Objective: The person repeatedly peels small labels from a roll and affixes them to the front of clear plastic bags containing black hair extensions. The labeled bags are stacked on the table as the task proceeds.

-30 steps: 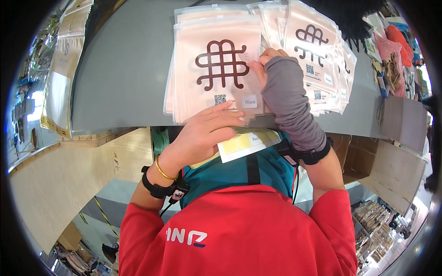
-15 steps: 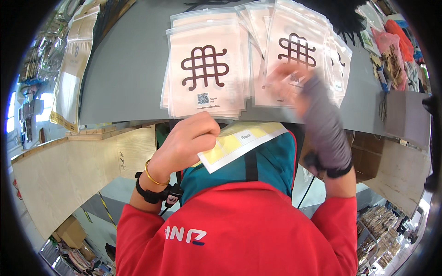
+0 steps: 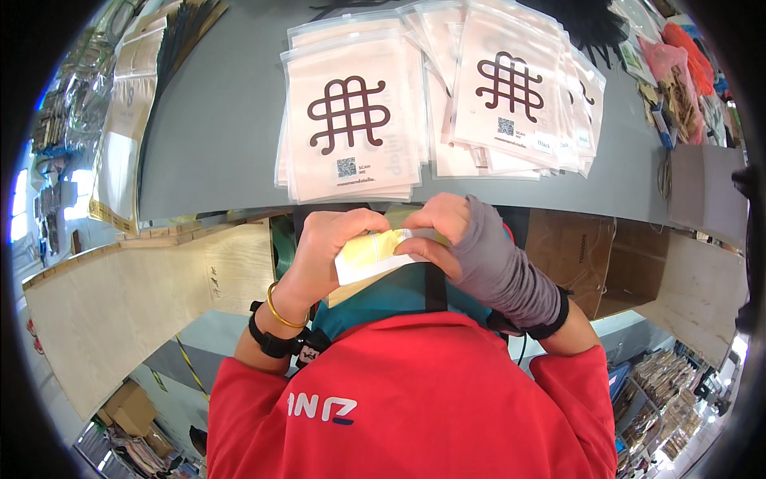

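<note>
Over my lap I hold a yellow-backed sheet of white labels. My left hand is closed on its left part, with thumb and fingers along the upper edge. Wearing a grey sleeve, my right hand pinches the right part, and the sheet bends between the two hands. Just beyond my hands lies a left stack of pale pink zip bags with a dark looped emblem. To its right a second pile of the same bags is fanned out, several bearing a small label near a lower corner.
The grey table curves around in front of me. Long pale packets hang at its left side. Black stringy material lies at the back right. A cardboard box is under the right side, near a pink plastic bag.
My right hand has come back from the right bag pile to the label sheet and now pinches it. The sheet, flatter before, is now bent. Labelled corners on the right pile are uncovered.
</note>
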A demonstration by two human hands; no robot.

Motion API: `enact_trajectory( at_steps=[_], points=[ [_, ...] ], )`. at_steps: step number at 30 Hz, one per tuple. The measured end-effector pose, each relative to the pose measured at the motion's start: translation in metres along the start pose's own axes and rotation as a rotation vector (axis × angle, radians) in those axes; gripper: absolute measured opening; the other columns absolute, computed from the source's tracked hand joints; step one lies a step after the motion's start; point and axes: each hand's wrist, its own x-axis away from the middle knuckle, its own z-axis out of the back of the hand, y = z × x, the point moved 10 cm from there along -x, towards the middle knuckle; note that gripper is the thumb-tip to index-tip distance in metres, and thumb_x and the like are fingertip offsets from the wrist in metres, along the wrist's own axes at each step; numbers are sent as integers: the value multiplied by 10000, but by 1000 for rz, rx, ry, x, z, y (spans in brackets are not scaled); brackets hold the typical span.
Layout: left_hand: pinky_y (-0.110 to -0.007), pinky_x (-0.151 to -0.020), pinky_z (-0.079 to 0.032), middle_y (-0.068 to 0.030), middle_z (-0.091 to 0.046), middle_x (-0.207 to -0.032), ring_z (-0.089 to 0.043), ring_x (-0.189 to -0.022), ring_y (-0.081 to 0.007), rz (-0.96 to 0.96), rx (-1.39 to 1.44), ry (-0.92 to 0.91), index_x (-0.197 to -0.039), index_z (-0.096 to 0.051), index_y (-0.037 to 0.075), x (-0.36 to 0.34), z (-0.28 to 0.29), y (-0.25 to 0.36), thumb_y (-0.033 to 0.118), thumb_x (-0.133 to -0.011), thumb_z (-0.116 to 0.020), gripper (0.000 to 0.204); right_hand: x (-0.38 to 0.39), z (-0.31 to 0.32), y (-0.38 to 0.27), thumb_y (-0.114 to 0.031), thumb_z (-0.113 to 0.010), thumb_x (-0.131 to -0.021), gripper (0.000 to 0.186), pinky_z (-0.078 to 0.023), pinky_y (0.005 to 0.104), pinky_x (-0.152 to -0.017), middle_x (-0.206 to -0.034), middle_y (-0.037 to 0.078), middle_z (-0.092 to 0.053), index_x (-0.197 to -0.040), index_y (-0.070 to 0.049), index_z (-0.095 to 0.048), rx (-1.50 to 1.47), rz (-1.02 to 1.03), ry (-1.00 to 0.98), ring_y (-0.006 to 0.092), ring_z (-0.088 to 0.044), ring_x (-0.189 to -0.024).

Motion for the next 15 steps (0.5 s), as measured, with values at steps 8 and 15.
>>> enact_trajectory(
  at_steps=[8,15],
  points=[
    [-267,-568,-388,-72,-522,-689,-445,-594,-167,164,222,30,-801,-601,-4,9,7,-35,66,-778,-816,228,-9,-1,-17,-74,-850,-838,302,-529,382,-715,-958,56,-693,-1085,-73,-677,-89,146,50,274,-658,-832],
    [-293,-527,-317,-13,-406,-618,-376,-569,-109,248,274,40,-704,-515,31,15,16,-53,50,-815,-751,261,-19,6,-26,-13,-792,-880,210,-543,359,-750,-998,70,-704,-1046,-81,-683,-44,182,153,267,-667,-892]
  ],
)
